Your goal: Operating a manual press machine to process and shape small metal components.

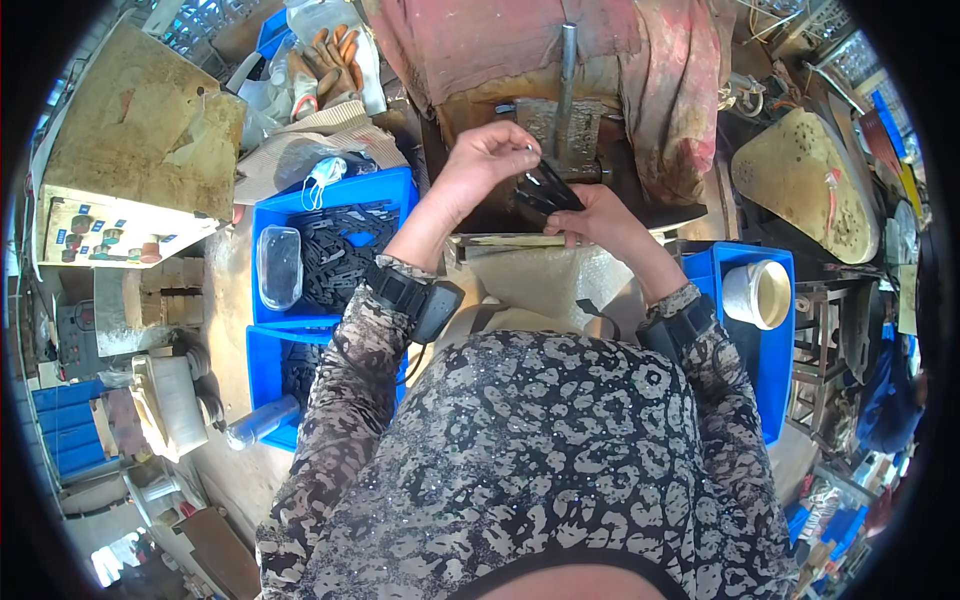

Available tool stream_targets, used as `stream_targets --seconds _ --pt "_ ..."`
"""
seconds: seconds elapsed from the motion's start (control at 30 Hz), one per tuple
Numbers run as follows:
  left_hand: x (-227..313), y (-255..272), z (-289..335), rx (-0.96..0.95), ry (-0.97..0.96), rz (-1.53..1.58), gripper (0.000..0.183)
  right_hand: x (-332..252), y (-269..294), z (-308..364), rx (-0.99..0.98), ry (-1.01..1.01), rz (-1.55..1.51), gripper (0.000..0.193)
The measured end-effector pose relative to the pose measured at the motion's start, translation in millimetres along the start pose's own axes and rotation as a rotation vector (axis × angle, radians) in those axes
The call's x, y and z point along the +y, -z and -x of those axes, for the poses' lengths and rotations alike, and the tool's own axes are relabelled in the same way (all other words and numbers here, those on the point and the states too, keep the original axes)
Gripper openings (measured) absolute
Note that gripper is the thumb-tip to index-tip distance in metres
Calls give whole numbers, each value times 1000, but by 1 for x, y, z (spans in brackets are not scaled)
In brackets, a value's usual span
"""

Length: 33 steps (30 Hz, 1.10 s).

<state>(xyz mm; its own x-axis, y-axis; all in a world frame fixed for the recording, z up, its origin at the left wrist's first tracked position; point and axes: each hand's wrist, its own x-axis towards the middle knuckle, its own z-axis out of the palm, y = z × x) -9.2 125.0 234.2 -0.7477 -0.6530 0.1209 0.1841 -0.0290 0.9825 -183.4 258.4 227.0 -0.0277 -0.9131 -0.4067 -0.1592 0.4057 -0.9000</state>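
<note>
Both my hands meet in front of me over the near edge of a worn machine (pixel 560 140). Several slim black parts (pixel 546 192) are fanned out between them; their exact kind is too small to tell. My right hand (pixel 600 218) has its fingers closed round the lower end of the bunch. At the upper end, my left hand (pixel 484 168) pinches with thumb and forefinger at the tip of one part. Left of my left forearm, a blue bin (pixel 408 190) holds a heap of similar dark parts (pixel 345 262), with a clear plastic box (pixel 280 268) on it.
A second blue bin (pixel 262 350) with a clear bottle (pixel 262 422) stands nearer on the left. On the right, another blue bin (pixel 778 380) carries a white bucket (pixel 757 295). Stained red cloth (pixel 680 100) drapes the machine beside an upright metal rod (pixel 567 75). Gloves (pixel 328 65) lie far left.
</note>
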Motion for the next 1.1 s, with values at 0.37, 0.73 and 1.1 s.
stream_targets --seconds 0.37,0.73,1.1 --pt "-16 4 13 62 74 191 10 5 5 2 122 5 -471 19" --pt "-21 -16 17 145 233 160 34 9 -12 14 -53 123 -512 26" --pt "-24 -30 16 302 -52 -86 48 5 -13 13 -1 84 -459 26"
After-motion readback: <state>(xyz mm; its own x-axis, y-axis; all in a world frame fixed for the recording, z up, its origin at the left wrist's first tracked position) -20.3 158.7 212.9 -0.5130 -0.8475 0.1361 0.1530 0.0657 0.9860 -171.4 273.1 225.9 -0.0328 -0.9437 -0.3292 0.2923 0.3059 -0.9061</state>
